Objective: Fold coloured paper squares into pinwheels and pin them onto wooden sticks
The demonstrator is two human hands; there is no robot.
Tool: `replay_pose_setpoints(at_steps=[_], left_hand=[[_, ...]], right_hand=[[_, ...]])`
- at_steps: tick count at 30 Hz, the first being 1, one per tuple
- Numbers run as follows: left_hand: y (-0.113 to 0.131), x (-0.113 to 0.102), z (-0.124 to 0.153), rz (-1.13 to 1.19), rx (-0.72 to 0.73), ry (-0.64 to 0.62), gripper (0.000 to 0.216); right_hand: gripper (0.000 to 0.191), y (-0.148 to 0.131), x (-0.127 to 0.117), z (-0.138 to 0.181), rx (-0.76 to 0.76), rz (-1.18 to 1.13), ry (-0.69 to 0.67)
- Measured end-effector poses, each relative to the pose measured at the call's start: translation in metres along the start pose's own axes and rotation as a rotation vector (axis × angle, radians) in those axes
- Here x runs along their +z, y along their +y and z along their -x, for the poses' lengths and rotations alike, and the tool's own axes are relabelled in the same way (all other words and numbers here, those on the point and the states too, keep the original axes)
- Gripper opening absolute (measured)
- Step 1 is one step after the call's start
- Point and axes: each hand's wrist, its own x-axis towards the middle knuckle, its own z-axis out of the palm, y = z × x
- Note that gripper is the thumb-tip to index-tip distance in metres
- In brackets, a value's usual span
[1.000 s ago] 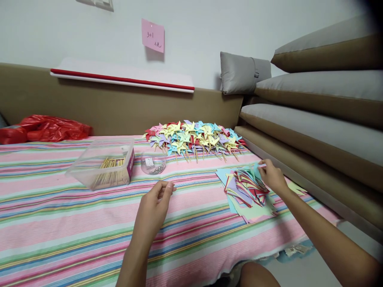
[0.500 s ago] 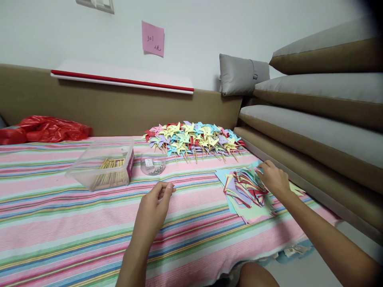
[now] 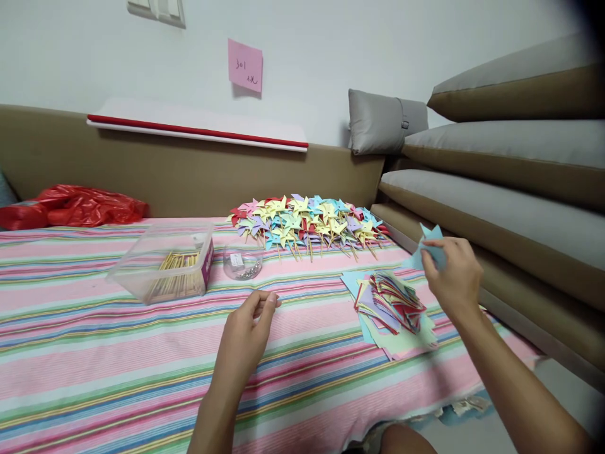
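Note:
My right hand (image 3: 451, 274) is raised above the striped cloth and pinches a light blue paper piece (image 3: 428, 247) between thumb and fingers. Just below and to its left lies a loose pile of coloured paper squares (image 3: 392, 306). My left hand (image 3: 248, 331) hovers over the middle of the cloth, fingers loosely curled with the thumb close to the fingertips; I see nothing in it. A heap of finished paper pinwheels on sticks (image 3: 307, 222) lies further back.
A clear plastic box of wooden sticks (image 3: 163, 265) and a small clear cup of metal pins (image 3: 242, 261) stand left of centre. A red plastic bag (image 3: 75, 205) lies at the far left. Stacked cushions (image 3: 510, 157) rise on the right. The striped cloth (image 3: 94, 353) ends near my knee.
My right hand has lifted off the paper pile, up and to the right, taking a light blue piece with it. My left hand has barely moved.

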Motion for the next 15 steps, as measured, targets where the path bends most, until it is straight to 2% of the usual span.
replay_pose_setpoints(at_steps=[2, 5, 7, 8, 11, 15], left_hand=[[0.001, 0.006, -0.002, 0.074, -0.004, -0.005, 0.035], [0.003, 0.014, -0.004, 0.265, -0.033, -0.012, 0.039], [0.006, 0.016, -0.004, 0.403, -0.087, -0.005, 0.046], [0.009, 0.017, -0.003, 0.471, -0.123, -0.004, 0.050], [0.014, 0.016, 0.002, 0.677, -0.195, -0.046, 0.055], [0.016, 0.014, 0.003, 0.785, -0.168, -0.031, 0.033]], right_hand=[[0.024, -0.037, -0.003, 0.005, -0.021, -0.156, 0.018], [0.029, -0.100, 0.004, 0.021, 0.017, -0.463, -0.082], [0.029, -0.137, 0.014, 0.035, 0.203, -0.934, -0.250], [0.030, -0.151, 0.019, 0.043, 0.254, -1.087, -0.308], [0.028, -0.176, 0.036, 0.065, 0.335, -1.330, -0.470], [0.019, -0.178, 0.049, 0.086, 0.330, -1.279, -0.643]])
